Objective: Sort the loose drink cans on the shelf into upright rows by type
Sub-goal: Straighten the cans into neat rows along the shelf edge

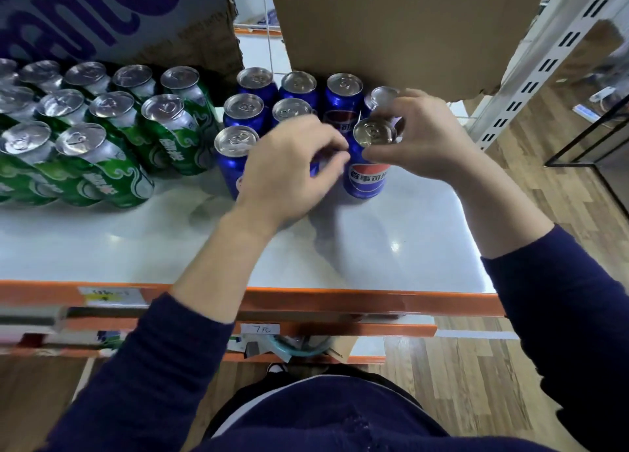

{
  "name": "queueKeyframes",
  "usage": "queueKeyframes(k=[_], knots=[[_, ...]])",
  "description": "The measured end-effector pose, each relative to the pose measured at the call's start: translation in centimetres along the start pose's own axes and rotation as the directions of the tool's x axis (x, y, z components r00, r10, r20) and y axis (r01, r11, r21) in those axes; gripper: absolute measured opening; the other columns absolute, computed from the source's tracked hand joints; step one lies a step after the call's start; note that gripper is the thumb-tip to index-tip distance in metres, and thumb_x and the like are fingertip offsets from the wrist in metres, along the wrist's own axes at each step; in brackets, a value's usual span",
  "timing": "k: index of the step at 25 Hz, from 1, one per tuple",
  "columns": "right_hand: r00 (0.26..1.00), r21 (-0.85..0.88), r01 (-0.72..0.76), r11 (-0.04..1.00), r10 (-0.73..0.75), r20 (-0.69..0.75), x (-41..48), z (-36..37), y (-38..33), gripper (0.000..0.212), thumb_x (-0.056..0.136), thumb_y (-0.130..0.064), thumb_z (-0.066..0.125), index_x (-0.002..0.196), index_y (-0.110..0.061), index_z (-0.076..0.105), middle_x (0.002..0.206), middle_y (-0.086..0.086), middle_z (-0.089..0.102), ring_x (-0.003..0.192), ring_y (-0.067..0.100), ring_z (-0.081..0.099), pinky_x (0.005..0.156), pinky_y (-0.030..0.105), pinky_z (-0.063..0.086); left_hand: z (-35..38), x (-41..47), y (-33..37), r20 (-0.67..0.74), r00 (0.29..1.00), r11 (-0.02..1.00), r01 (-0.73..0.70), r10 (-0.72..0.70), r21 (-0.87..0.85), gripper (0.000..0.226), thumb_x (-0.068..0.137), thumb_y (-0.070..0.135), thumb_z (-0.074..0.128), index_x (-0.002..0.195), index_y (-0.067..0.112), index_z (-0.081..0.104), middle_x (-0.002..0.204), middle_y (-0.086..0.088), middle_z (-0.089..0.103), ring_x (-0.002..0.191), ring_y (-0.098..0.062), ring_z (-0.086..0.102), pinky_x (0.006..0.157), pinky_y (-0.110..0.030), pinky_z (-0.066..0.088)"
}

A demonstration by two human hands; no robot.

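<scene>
Several green cans (102, 152) stand upright in rows on the left of the white shelf (391, 247). Several blue cans (243, 109) stand upright in rows at the middle. My right hand (422, 135) grips the top of a blue can with a red and white logo (366, 176) at the front right of the blue group. My left hand (289, 165) is curled round another blue can (315, 169) just left of it; that can is almost wholly hidden by the hand.
A cardboard box (391, 26) stands behind the blue cans, and a purple-printed carton (112, 16) behind the green ones. The shelf's orange front edge (340, 300) carries price tags. A white slotted upright (544, 67) rises at the right. Wooden floor lies beyond.
</scene>
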State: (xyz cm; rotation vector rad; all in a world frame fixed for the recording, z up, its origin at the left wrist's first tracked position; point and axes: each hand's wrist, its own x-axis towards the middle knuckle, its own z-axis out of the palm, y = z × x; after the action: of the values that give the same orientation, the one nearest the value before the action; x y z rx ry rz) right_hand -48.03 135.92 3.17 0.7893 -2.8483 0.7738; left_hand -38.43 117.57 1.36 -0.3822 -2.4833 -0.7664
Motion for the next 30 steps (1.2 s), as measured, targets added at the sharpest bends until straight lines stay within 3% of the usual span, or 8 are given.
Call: queueKeyframes(k=[6,10,14,16,21,24,27,30], knots=[[0.999,-0.085,0.042,0.995,-0.041,0.014,4.3,1.6,-2.4,0.034,0.074,-0.026,0.069,0.100,-0.005,0.067,0.091,0.013,0.054,0.087,0.027,0.052,0.069,0.033,0.041,3.7,-8.4,-1.8,0.337,0.926,0.984,0.143,-0.171,0.106,0.020,0.085,0.026,0.069,0.100,0.013,0.071,0.100,-0.003,0.065,0.100,-0.026,0.057,0.083,-0.036,0.046],[0.996,-0.143,0.063,0.988,-0.054,0.067,4.4,2.7,-1.9,0.042,0.079,-0.029,0.071,0.114,-0.006,0.064,0.101,0.017,0.056,0.095,0.031,0.051,0.075,0.033,0.039,4.6,-9.6,-2.9,0.273,0.949,0.984,0.126,-0.157,0.127,0.015,0.079,0.020,0.072,0.091,0.012,0.071,0.095,-0.004,0.064,0.094,-0.028,0.056,0.079,-0.035,0.045],[0.987,-0.084,0.082,0.993,-0.093,-0.133,4.6,1.7,-0.5,0.028,0.094,-0.029,0.054,0.105,-0.005,0.066,0.086,0.014,0.057,0.087,0.031,0.047,0.069,0.029,0.025,4.7,-9.5,-3.2,0.266,0.951,0.987,0.140,-0.156,0.079,0.014,0.079,0.020,0.071,0.091,0.012,0.071,0.093,-0.002,0.063,0.091,-0.026,0.055,0.078,-0.036,0.047],[0.988,-0.125,0.031,0.992,-0.049,-0.149,4.9,1.3,0.9,0.031,0.097,-0.022,0.047,0.110,0.002,0.063,0.097,0.022,0.065,0.093,0.038,0.052,0.076,0.033,0.033,4.8,-9.5,-3.5,0.264,0.951,0.987,0.150,-0.160,0.058,0.014,0.080,0.019,0.070,0.092,0.012,0.071,0.093,-0.001,0.063,0.091,-0.025,0.054,0.079,-0.040,0.048],[0.995,-0.114,-0.103,0.988,0.103,-0.004,4.0,1.3,3.2,0.059,0.074,-0.013,0.075,0.129,-0.007,0.055,0.123,0.017,0.050,0.110,0.033,0.050,0.087,0.030,0.039,4.8,-9.5,-3.4,0.245,0.953,0.984,0.177,-0.176,0.021,0.012,0.081,0.019,0.070,0.093,0.014,0.071,0.092,0.004,0.062,0.092,-0.020,0.054,0.079,-0.039,0.048],[0.968,-0.167,-0.249,0.954,0.242,-0.065,2.5,0.6,4.4,0.063,0.064,-0.023,0.080,0.118,-0.005,0.052,0.119,0.016,0.042,0.094,0.034,0.053,0.076,0.032,0.043,4.8,-9.3,-3.4,0.235,0.956,0.984,0.178,-0.177,0.020,0.011,0.082,0.018,0.070,0.092,0.013,0.070,0.090,0.004,0.061,0.089,-0.019,0.054,0.078,-0.038,0.049],[0.907,-0.260,-0.366,0.894,0.406,0.116,-0.6,1.1,5.7,0.069,0.059,-0.024,0.082,0.113,-0.008,0.042,0.112,0.012,0.046,0.088,0.029,0.048,0.058,0.030,0.036,4.8,-9.2,-3.4,0.233,0.953,0.981,0.190,-0.192,0.031,0.012,0.082,0.018,0.070,0.093,0.013,0.071,0.091,0.003,0.060,0.089,-0.018,0.053,0.079,-0.036,0.048],[0.894,-0.051,-0.410,0.911,0.412,0.178,-2.8,2.7,6.3,0.070,0.062,-0.024,0.084,0.111,-0.011,0.036,0.107,0.010,0.052,0.087,0.027,0.053,0.056,0.031,0.041,4.8,-9.2,-3.2,0.235,0.951,0.980,0.197,-0.199,0.036,0.013,0.082,0.017,0.071,0.094,0.012,0.071,0.092,0.002,0.061,0.090,-0.017,0.052,0.080,-0.032,0.047]])
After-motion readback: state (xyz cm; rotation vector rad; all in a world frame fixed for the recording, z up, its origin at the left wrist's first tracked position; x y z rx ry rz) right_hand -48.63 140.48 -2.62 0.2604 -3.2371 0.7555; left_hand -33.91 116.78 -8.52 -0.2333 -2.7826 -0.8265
